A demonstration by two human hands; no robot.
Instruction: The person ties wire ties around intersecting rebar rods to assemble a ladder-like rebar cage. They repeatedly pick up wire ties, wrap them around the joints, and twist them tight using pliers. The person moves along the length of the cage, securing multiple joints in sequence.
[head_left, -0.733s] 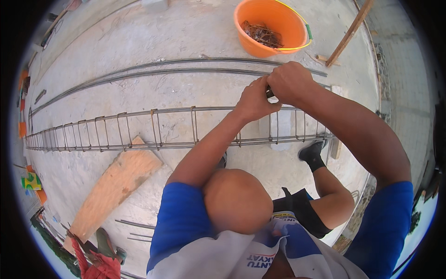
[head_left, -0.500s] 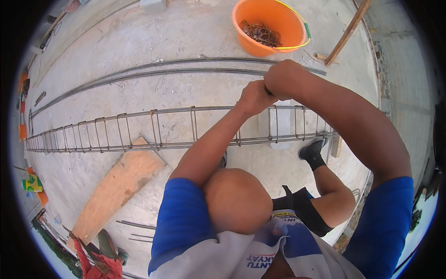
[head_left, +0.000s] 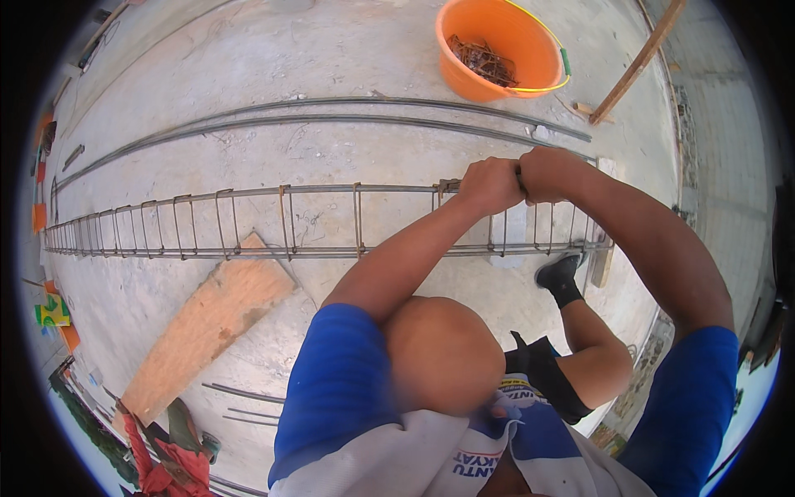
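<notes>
My left hand [head_left: 492,184] and my right hand [head_left: 550,174] are closed side by side, near the upper bar of a long rebar cage [head_left: 319,189]. Between the two fists a bit of dark handle shows; most of it is covered by my fingers, and its kind is hard to make out. Just left of my left hand, a dark metal piece [head_left: 448,186] sits against the cage's upper bar; whether it joins the handle is hidden. Thin square stirrups cross the cage along its length. Its right part passes beneath my hands and rests over a pale block [head_left: 508,225].
Beyond the cage, loose long steel bars [head_left: 331,118] lie on the concrete floor. An orange bucket [head_left: 454,74] holds rusty wire pieces. A wooden post [head_left: 638,62] leans at the far right. Nearer lie a plywood piece [head_left: 211,319] and short rods [head_left: 240,389]; red cloth [head_left: 178,464] is at lower left.
Both hands have come down toward me and to the right, from beyond the cage to beside its upper bar, still closed together. The view has shifted slightly.
</notes>
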